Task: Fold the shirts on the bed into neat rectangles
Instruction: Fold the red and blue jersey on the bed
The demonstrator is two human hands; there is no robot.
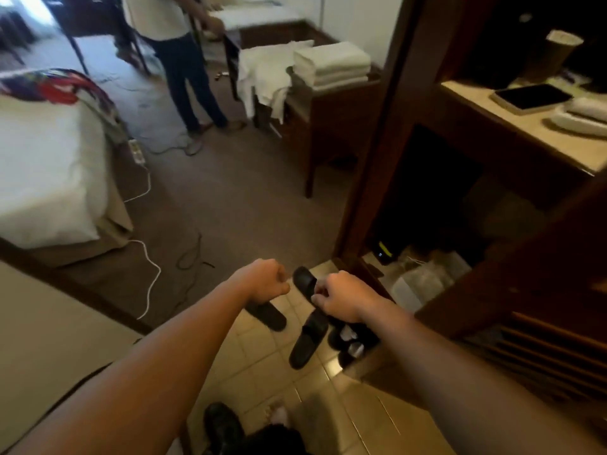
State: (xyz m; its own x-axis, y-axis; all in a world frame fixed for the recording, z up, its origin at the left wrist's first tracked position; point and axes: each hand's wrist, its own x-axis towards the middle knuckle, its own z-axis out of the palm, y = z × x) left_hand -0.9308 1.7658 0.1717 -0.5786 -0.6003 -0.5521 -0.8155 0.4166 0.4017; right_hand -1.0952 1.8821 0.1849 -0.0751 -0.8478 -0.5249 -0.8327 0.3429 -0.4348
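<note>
My left hand [266, 281] and right hand [338, 298], centre-bottom: fingers curled into fists, gripping nothing. Black slippers [307, 339] beneath on tile. Folding not begun. Bed [49, 178] left; colourful shirts [62, 87] upper left. Next: walk over, take one.

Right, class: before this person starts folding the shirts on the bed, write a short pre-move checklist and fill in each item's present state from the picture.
1. Left hand free to grasp: ok, curled, holding nothing.
2. Right hand free: ok, curled, nothing visibly held.
3. Within reach of the bed: not ok, both hands are out over the tiled floor, apart from it.
4. Clothes located: cannot tell, a colourful fabric heap lies at the bed's far end, too blurred to identify as shirts.
5. Path to the bed: not ok, black slippers and a white cable lie on the floor.
6. Other person clear of the bed: ok, standing further off.
</note>
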